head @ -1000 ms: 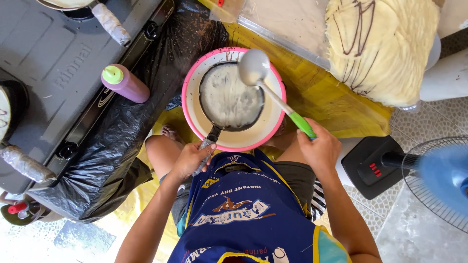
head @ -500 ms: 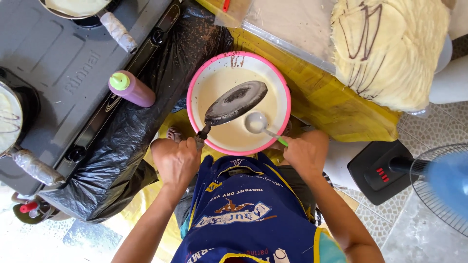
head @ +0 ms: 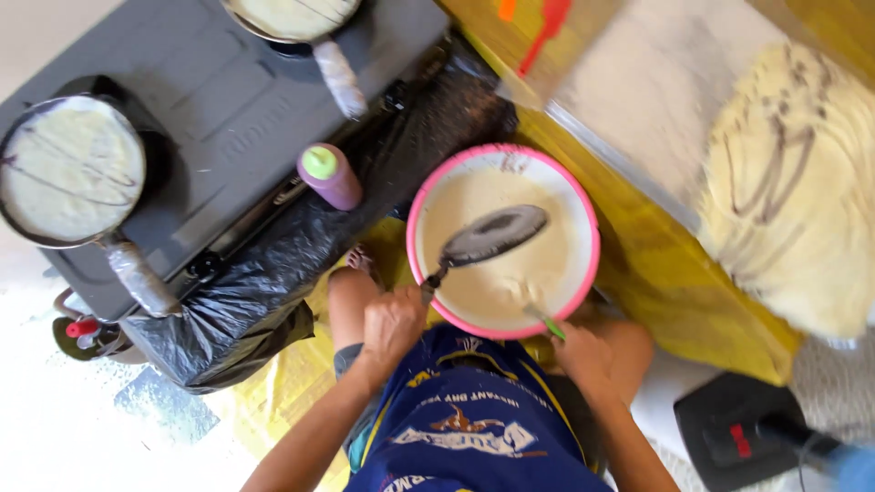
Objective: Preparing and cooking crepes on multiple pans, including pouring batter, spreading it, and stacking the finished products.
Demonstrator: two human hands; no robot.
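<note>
A person in a blue printed apron (head: pixel 469 428) works over a pink-rimmed bowl (head: pixel 504 240) of pale batter, seen from above. The left hand (head: pixel 392 321) has its fingers wrapped tight around the handle of a small dark pan (head: pixel 493 235), which is held tilted above the batter, its round face over the middle of the bowl. The right hand (head: pixel 584 353) sits just beside the bowl's near rim, its fingers curled round the green handle of a ladle (head: pixel 540 310) whose cup dips into the batter at the near side. The bowl rests on a yellow sheet (head: pixel 679 273), close against the person's knees.

To the left, a purple squeeze bottle (head: pixel 330 176) with a green cap stands on the edge of a grey stove (head: pixel 228 109), just above a crumpled black plastic bag (head: pixel 273 282). Two more pans sit on the stove: one at far left (head: pixel 71 169) covered with a pale crepe marked by thin dark lines, another at the top edge (head: pixel 292 16) with a wrapped handle pointing toward the bowl. At right, a heap of finished pale crepes (head: pixel 793 182) streaked with dark lines lies on a board, well apart from the bowl. A black appliance base (head: pixel 738 437) sits at lower right.
</note>
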